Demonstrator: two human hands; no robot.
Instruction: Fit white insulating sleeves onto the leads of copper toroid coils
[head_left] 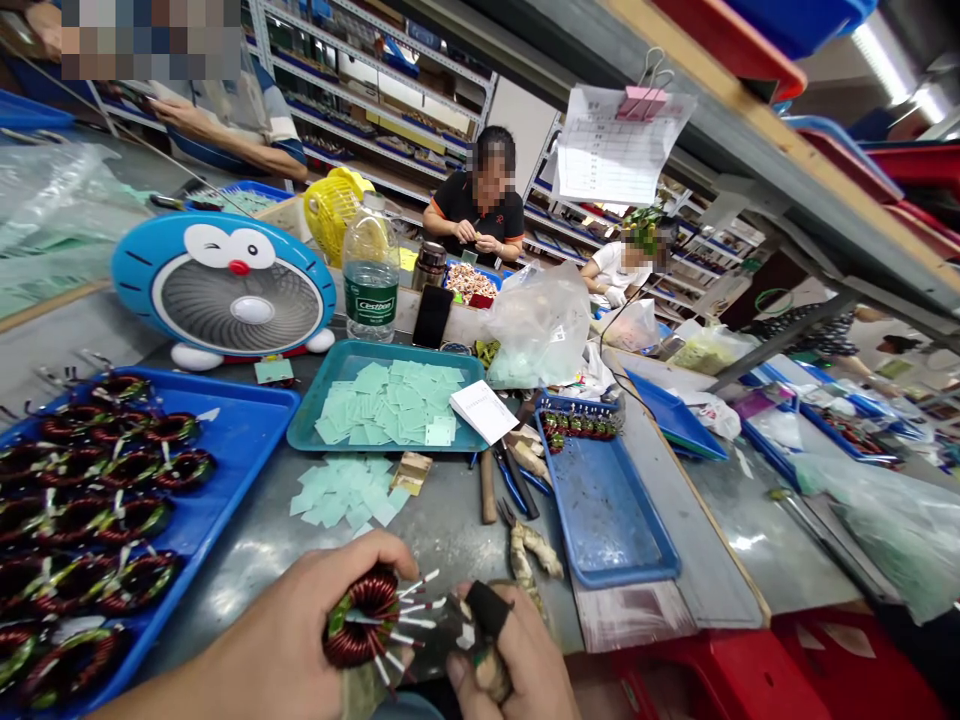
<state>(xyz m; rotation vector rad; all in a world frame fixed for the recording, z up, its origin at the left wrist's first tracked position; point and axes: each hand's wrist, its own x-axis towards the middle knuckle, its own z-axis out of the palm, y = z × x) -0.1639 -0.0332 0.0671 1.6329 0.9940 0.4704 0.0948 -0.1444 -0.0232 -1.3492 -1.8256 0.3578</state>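
Note:
My left hand (300,620) is closed round a toroidal coil (361,622) wound with dark red copper wire. Several white-tipped wire leads point out of the coil to the right. Close beside those leads is my right hand (517,665), with a black covering on one finger. Its fingers are closed on a dark hand tool (442,640) that looks like pliers; its shape is blurred and partly hidden. More wound coils (139,515) lie in rows in the blue tray (247,410) at the left.
Green paper slips (390,400) fill a teal tray (300,430); a loose pile (349,490) lies before it. Hand tools (510,480) and wrapped-handle pliers (532,550) are near a blue tray (615,510). Behind stand a fan (247,290) and water bottle (371,270). Co-workers sit beyond.

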